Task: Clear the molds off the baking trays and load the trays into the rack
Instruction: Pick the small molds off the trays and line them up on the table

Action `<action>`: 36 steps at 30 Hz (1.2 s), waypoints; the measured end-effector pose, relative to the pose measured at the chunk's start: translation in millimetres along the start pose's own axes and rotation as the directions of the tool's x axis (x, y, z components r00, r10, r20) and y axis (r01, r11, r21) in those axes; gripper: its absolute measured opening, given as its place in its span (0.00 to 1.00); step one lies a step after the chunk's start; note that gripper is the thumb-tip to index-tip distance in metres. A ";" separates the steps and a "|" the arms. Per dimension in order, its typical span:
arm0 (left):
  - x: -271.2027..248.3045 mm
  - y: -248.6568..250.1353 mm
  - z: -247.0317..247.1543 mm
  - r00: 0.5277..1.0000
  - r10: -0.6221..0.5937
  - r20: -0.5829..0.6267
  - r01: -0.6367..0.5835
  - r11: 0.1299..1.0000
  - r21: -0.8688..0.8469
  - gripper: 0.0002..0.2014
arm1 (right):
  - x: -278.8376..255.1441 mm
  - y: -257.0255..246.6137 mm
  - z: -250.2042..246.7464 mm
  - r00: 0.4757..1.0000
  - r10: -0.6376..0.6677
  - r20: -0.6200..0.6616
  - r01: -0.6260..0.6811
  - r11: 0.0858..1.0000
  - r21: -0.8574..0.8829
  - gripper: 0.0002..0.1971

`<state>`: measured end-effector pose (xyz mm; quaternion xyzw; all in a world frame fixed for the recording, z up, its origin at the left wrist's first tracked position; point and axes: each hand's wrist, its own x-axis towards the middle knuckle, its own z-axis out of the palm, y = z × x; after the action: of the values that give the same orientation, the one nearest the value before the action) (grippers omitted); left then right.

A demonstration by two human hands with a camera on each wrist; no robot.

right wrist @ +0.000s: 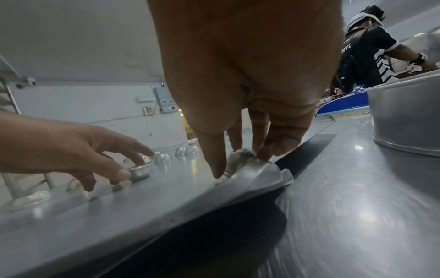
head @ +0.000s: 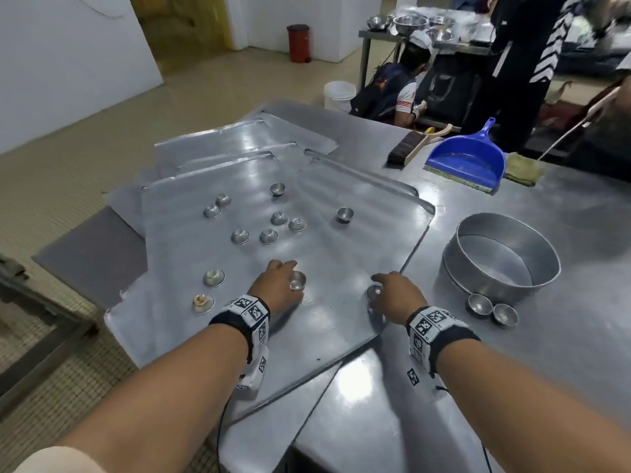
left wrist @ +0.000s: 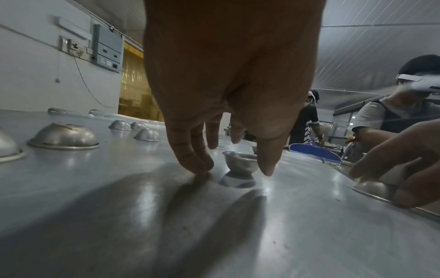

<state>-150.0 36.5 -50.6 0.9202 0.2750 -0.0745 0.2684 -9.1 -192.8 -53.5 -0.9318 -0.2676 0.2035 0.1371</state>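
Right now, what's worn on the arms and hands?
Bare forearms, no gloves on left hand or right hand. Black strap on each wrist holds white blocks with black square markers: left wrist unit, right wrist unit. Thin black cable hangs from each.

Overhead light, flat and fairly dim. Glare patches streak the top tray (head: 324, 339), strongest just on my side of my left hand (head: 276, 290). Left wrist view: fingers (left wrist: 188, 156) throw long soft shadows across the tray, palm underexposed. Right wrist view: surface (right wrist: 357, 197) beside the tray is motion-smeared, with black shadow under the tray's edge. Beyond the tray it's soft and the lines bow.
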 end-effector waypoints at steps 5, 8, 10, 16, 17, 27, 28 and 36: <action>15.1 -7.9 2.8 0.999 0.052 -0.005 -0.052 0.999 -0.005 0.31 | 3.9 -6.6 6.3 0.999 0.027 -0.041 -0.028 0.999 -0.018 0.18; 17.0 -7.8 4.0 0.998 0.062 -0.017 -0.062 0.998 0.002 0.24 | 3.2 -9.0 6.5 0.998 0.032 -0.047 -0.034 0.999 -0.033 0.18; 17.0 -8.4 4.9 0.998 0.064 -0.018 -0.064 0.998 -0.009 0.24 | 2.8 -11.5 6.8 0.999 0.020 -0.035 -0.022 0.998 -0.066 0.18; 7.6 -9.7 10.4 0.996 0.089 -0.013 -0.089 0.995 -0.034 0.26 | -1.8 -26.9 11.4 0.995 -0.102 0.010 0.102 0.993 -0.062 0.13; 4.8 -9.6 11.3 0.996 0.094 -0.009 -0.094 0.995 -0.042 0.27 | -2.9 -30.6 12.4 0.992 -0.127 0.016 0.128 0.991 -0.050 0.13; -21.9 -13.3 19.7 0.993 0.118 -0.014 -0.119 0.990 -0.073 0.28 | -15.7 -43.7 31.1 0.966 -0.253 0.045 0.244 0.957 0.154 0.23; -23.6 -14.2 21.0 0.993 0.119 -0.019 -0.120 0.990 -0.078 0.28 | -16.1 -42.3 31.5 0.966 -0.258 0.026 0.249 0.952 0.176 0.20; -29.8 -17.7 25.7 0.989 0.143 -0.039 -0.146 0.985 -0.096 0.28 | -22.8 -33.9 36.5 0.965 -0.255 -0.055 0.261 0.936 0.236 0.15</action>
<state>-184.4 21.3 -71.8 0.9244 0.2151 -0.0263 0.3140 -58.3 -172.3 -66.2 -0.8674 -0.3592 0.2037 0.2778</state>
